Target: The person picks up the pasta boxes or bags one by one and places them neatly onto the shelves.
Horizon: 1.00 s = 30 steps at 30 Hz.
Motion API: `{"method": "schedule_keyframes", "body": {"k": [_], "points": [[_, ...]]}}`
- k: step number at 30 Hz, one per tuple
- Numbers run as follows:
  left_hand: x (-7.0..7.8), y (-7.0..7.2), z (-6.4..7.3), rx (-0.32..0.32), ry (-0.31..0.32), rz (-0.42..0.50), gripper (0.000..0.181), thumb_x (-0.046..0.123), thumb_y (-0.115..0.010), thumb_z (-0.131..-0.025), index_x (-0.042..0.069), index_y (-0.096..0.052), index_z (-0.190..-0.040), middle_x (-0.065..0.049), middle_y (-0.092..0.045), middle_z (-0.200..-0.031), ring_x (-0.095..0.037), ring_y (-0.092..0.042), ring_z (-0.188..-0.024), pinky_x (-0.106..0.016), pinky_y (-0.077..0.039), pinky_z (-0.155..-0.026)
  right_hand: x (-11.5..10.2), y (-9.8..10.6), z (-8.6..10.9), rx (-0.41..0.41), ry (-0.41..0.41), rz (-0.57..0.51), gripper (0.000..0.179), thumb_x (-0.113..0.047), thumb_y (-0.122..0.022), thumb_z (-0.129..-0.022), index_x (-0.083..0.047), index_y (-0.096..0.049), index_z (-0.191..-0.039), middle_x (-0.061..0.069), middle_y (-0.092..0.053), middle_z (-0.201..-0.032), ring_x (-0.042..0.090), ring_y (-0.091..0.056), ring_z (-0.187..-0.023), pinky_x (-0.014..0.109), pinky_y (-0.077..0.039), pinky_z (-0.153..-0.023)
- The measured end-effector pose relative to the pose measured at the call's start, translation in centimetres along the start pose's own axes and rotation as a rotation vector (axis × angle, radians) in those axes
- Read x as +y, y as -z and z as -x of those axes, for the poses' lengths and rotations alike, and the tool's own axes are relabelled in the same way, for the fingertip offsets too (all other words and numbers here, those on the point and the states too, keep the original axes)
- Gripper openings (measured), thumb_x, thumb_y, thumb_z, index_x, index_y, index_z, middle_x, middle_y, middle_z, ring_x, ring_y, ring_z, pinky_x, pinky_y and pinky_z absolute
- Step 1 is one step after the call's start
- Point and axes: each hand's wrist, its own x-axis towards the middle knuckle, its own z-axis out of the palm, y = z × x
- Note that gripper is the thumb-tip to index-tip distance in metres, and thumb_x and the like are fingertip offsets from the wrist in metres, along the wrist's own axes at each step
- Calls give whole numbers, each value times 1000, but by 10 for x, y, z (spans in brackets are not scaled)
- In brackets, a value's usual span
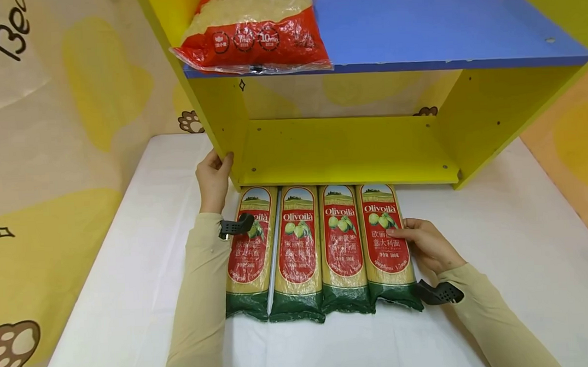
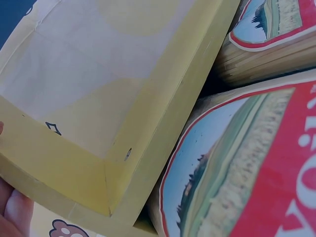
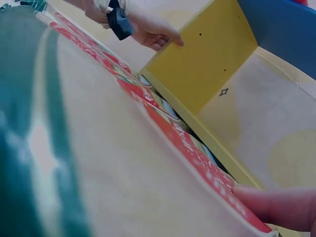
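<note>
Pinching the right edge of the rightmost spaghetti pack, the right hand lays its thumb on the red label, its other fingers mostly hidden at the pack's side. The left hand grips the front edge of the yellow left side panel, thumb over the edge and fingers curled outside it. Between the hands, three more packs lie label up beside the first on the white table, a narrow gap parting the two leftmost. All four have their tops by the front of the yellow bottom board; whether they touch it, I cannot tell. Above, a red-and-clear bag sits at the left of the blue shelf. Behind hangs a patterned cloth with paw prints.
</note>
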Motion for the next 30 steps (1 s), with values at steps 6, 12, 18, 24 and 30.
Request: {"method": "schedule_keyframes", "body": {"k": [6,12,18,24,30], "points": [[0,1,-2,5,5,-8,28,13,-58,-94,-4,-64,-117,-25,-65,-106,-38,-62,-96,-23,-51,-82,-4,-1,1,-30,5,99,37,-14,-57,-93,11,-45,-117,-1,-64,-89,10,-61,-81,25,-53,-72],[0,1,-2,7,-2,-21,28,13,-59,-94,-5,-64,-115,-24,-66,-104,-37,-63,-95,-23,-51,-81,-8,-3,0,-60,15,196,52,-18,-56,-94,18,-37,-127,0,-64,-91,10,-61,-82,25,-52,-74],[1,1,-1,1,-1,-22,28,12,-58,-94,-5,-64,-116,-23,-66,-105,-37,-63,-95,-23,-51,-81,-8,-5,0,-64,35,226,54,-17,-56,-94,19,-34,-129,2,-64,-93,10,-62,-81,26,-53,-73],[0,1,-2,7,3,-20,28,12,-58,-94,-5,-64,-116,-23,-66,-107,-35,-64,-97,-24,-51,-83,-8,-7,0,-87,32,252,53,-15,-58,-93,19,-35,-127,5,-63,-93,11,-63,-80,26,-54,-72],[-1,1,-2,2,-1,-22,29,13,-58,-94,-4,-64,-116,-23,-66,-107,-37,-63,-98,-23,-51,-82,-4,-7,0,-110,21,198,54,-14,-57,-93,17,-31,-128,3,-64,-93,12,-64,-81,26,-54,-73]]}}
